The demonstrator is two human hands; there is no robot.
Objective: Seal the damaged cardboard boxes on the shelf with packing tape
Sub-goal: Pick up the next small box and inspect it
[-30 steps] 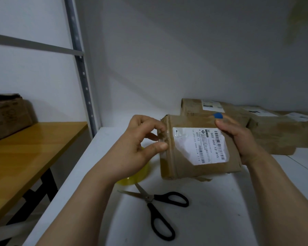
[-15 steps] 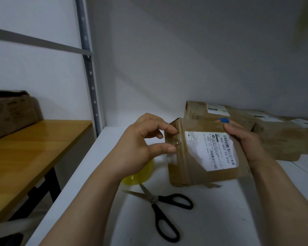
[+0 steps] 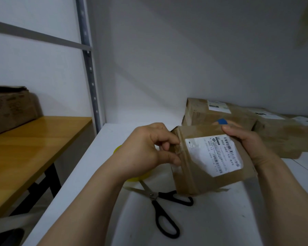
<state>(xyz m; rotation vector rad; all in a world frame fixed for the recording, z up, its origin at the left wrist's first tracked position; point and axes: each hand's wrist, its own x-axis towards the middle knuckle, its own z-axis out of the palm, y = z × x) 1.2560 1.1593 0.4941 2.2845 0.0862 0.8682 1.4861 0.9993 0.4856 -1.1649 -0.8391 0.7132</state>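
Mostly hidden behind the left hand (image 3: 146, 151): a yellow roll of packing tape (image 3: 117, 150), with only 2 thin slivers showing. Cut off at the right edge: the row of larger brown cardboard boxes (image 3: 212, 116) along the back wall. Hard to make out: a small blue patch (image 3: 222, 121) just above the right hand (image 3: 244, 139), and whether any loose clear strip lies between the left fingertips.

Held between both hands, above the flat white shelf board (image 3: 96, 166), near its front: a small brown cardboard box (image 3: 203, 174) with a white shipping label. Stands on its lower edge, which is down at the shelf, labelled face tipped up toward the camera. Looks close to square from here, so long axis unclear. Taped seam runs top to bottom along its left side; label print lies sideways.

Left thumb and curled fingers pinch that left seam. Right hand grips the upper right corner, thumb on the front, fingers out of sight behind.

In front, flat on the shelf: black-handled steel scissors (image 3: 160, 206), blades parted, tips pointing left.
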